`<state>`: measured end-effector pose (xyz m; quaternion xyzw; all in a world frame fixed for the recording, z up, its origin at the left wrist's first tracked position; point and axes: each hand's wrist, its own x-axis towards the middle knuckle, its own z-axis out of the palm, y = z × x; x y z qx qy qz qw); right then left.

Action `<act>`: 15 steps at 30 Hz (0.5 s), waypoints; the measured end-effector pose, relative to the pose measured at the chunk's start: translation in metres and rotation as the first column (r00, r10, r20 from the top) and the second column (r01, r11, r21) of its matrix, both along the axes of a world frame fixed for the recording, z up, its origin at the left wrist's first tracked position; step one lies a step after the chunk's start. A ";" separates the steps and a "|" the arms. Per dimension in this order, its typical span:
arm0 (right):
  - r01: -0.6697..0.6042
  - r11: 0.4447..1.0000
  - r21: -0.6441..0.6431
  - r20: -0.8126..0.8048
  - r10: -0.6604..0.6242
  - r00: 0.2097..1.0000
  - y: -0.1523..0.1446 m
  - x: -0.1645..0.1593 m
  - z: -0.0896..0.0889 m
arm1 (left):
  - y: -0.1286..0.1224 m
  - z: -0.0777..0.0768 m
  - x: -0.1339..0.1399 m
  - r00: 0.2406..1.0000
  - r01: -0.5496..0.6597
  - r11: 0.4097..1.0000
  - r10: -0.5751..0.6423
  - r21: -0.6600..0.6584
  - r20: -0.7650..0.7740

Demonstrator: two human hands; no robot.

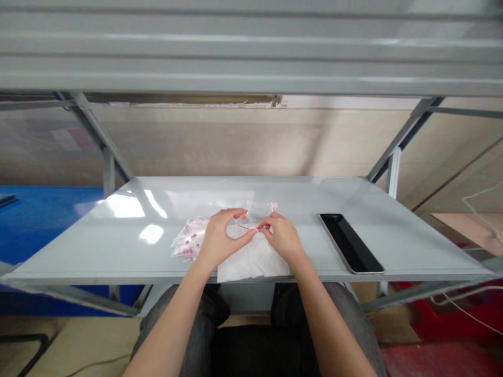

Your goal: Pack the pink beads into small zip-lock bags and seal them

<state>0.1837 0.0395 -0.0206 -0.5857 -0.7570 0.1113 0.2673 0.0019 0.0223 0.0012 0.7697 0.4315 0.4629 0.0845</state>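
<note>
1. As I scan from the far left of my head feed, I've got a blue surface [43, 222] below and beyond the pale grey table [98, 246], bright reflections shining off the tabletop.
2. Next along, a clear plastic bag [201, 226] lies crinkled on the table, reddish-pink beads [187, 242] showing through it, just beside the left hand.
3. And here's my left hand [220, 235]: thumb and forefinger bowed wide apart, thumb tip right up by the other hand's fingertips. I can't tell whether its fingers have hold of anything.
4. Dead centre, a thin pink strand [242, 226] curves across the gap between the hands, above a white sheet [251, 264] that reaches the table's near edge.
5. Now my right hand [283, 234], thumb and forefinger drawn together in a tight pinch, and it has the strand's end at the tips.
6. Just behind that hand, a small pink-and-white bundle [274, 207], too small for me to make out.
7. Over on the right, well apart from both hands, a black-screened phone [349, 241] lies face up, slanting toward the near edge.
</note>
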 end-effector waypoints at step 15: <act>-0.041 0.997 0.073 -0.140 0.051 0.989 0.004 0.006 -0.001 | -0.002 0.002 0.001 1.000 -0.004 1.000 0.003 -0.020 -0.005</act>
